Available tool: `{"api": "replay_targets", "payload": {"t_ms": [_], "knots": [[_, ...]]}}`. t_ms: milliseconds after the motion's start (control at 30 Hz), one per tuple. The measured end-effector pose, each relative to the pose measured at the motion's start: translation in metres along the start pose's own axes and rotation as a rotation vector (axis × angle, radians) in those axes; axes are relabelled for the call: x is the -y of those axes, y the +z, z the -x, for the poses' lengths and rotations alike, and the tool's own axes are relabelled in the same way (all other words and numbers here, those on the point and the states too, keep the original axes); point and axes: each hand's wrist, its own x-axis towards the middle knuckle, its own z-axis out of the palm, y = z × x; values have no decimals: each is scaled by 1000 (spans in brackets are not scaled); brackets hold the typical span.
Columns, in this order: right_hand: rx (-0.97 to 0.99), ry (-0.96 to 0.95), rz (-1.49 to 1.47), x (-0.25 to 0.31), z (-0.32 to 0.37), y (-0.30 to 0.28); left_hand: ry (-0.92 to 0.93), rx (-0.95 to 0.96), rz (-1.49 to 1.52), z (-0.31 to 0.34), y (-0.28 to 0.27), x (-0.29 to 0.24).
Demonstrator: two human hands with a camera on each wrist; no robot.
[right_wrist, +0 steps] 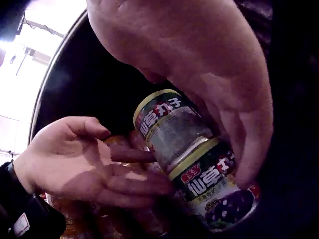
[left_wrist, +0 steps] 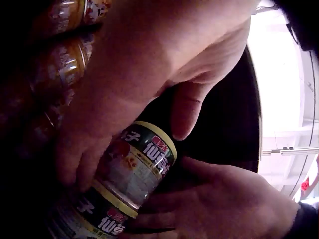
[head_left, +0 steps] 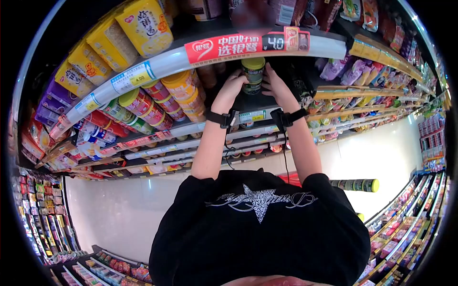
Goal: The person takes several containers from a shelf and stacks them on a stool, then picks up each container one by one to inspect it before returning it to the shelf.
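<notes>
Two green-labelled cans with pale yellow rims, the upper can (head_left: 253,64) (left_wrist: 142,159) (right_wrist: 172,124) stacked on the lower can (head_left: 252,87) (left_wrist: 107,211) (right_wrist: 214,184), stand on a dark shelf. My left hand (head_left: 231,89) (left_wrist: 159,64) (right_wrist: 84,172) lies along one side of them, fingers extended and touching. On the opposite side my right hand (head_left: 281,89) (left_wrist: 224,199) (right_wrist: 199,55) has its fingers stretched along the cans, thumb apart. Both wrists wear black straps. What the fingertips do behind the cans is partly hidden.
A shelf edge with a red price sign (head_left: 248,45) runs just above the hands. Orange-lidded cans (head_left: 183,90) are stacked to the left, and purple packets (head_left: 353,71) lie to the right. A column of green cans (head_left: 355,185) appears beside the person's body.
</notes>
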Motion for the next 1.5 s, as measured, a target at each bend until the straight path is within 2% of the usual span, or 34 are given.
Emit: {"api": "replay_targets", "payload": {"t_ms": [100,233,367,400,500,633,667,767,800,833,900,967,1033,1067,1100,1167,1233,1267,1367,1433,1467,1500], "knots": [[-90,6,-20,-3,35,-4,-14,60,46,19,17,-1],[-116,-46,-53,-19,51,-18,37,127,37,33,40,2],[-119,-81,-143,-22,65,-23,50,48,-269,34,62,11],[-113,-104,-136,-29,64,-28,65,89,-292,33,64,12],[-174,-139,-169,-38,72,-35,320,-27,-646,39,80,11],[-140,-251,-391,-58,81,-53,283,96,-641,52,102,2],[-161,-267,-367,-52,92,-56,282,116,-654,56,109,1],[-240,-245,-410,-46,119,-75,276,178,-697,69,132,0],[-265,-146,-389,-53,125,-89,287,185,-651,73,143,0],[-328,-202,-459,-58,129,-97,196,226,-607,78,152,-4],[-363,-305,-422,-62,146,-113,163,299,-557,77,167,6],[-511,-302,-413,-51,175,-116,206,358,-559,71,181,27],[-595,-240,-323,-64,193,-138,21,461,-517,70,199,32],[-632,-226,-292,-70,202,-147,31,492,-511,66,206,49],[-668,-210,-261,-76,212,-156,-77,542,-467,76,221,36],[-752,-169,-231,-86,233,-171,-75,627,-524,77,242,48],[-845,-124,-230,-92,255,-183,-174,746,-405,76,260,70],[-885,-104,-231,-99,265,-190,-253,780,-449,74,270,77],[-943,-97,-273,-128,290,-208,-204,917,-408,77,303,102],[-890,11,-336,-142,311,-215,-166,980,-392,76,320,141],[-895,49,-338,-155,319,-218,-250,976,-438,84,331,139],[-900,87,-337,-168,326,-222,-289,1031,-350,82,340,165]]}}
